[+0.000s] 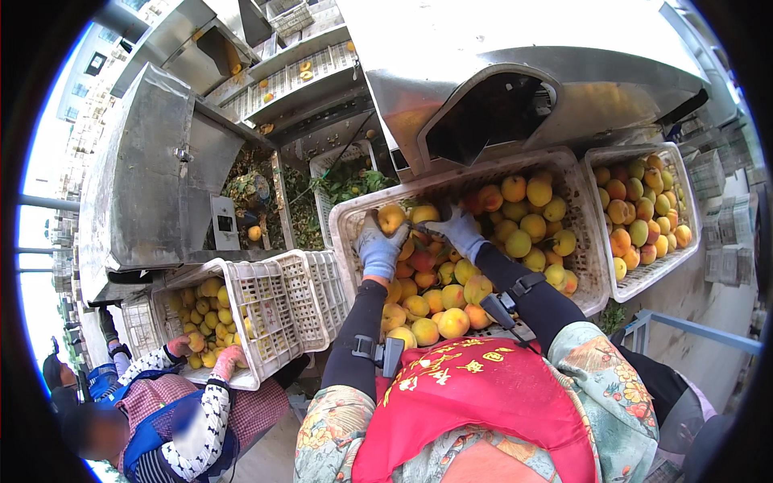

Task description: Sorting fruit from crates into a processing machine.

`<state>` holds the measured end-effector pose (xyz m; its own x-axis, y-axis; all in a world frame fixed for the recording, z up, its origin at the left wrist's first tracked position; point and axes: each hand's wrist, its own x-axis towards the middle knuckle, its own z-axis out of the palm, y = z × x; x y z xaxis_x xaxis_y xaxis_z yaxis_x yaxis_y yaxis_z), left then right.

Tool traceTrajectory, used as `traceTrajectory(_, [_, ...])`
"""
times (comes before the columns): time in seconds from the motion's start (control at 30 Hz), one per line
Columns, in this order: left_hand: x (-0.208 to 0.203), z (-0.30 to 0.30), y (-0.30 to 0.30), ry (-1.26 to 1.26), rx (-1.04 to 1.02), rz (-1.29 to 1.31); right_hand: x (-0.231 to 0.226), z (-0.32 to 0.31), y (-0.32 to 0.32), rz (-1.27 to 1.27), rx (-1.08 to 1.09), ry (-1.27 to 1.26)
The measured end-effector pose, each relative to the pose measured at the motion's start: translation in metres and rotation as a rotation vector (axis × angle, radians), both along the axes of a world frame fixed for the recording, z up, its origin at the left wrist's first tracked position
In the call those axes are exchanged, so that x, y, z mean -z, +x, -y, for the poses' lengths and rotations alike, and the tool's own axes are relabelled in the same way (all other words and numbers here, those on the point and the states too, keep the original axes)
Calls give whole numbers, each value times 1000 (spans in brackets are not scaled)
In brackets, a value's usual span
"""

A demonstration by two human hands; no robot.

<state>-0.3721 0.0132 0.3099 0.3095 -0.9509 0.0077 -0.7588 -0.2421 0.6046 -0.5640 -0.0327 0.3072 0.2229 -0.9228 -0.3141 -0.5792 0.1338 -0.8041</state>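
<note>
A white plastic crate (pixel 592 241) in front of me holds many yellow-orange peaches (pixel 452 324). My left hand (pixel 378 248), in a pale blue work glove, closes its fingers and thumb around a peach (pixel 391 217) at the crate's far left. Just to its right, my right hand (pixel 460 233) reaches in with a matching glove. Its dark-tipped thumb and fingers are spread, the thumb beside another peach (pixel 423 213). Part of the right fingertips is hidden against the dark far side of the crate.
A metal machine (pixel 580 105) with a dark opening stands right behind the crate. Another peach crate (pixel 680 181) adjoins on the right. At left, a person (pixel 189 402) handles peaches in a crate (pixel 241 310). Leaves (pixel 354 185) fill a bin beyond. A blue rail (pixel 700 332) runs at right.
</note>
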Motion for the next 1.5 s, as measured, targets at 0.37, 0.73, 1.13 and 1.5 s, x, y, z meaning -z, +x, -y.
traceTrajectory(0.37, [-83,-15,-49,71,144,-2192,-121,-52,-39,170,25,-624])
traceTrajectory(0.73, [-111,10,-70,-45,-19,-2072,-144,-2,-48,-110,237,-875])
traceTrajectory(1.13, [-106,2,-57,151,100,-2346,-146,84,-24,-419,292,-974])
traceTrajectory(1.5, [-101,-9,-77,30,232,-1835,-141,-30,-12,18,48,-801])
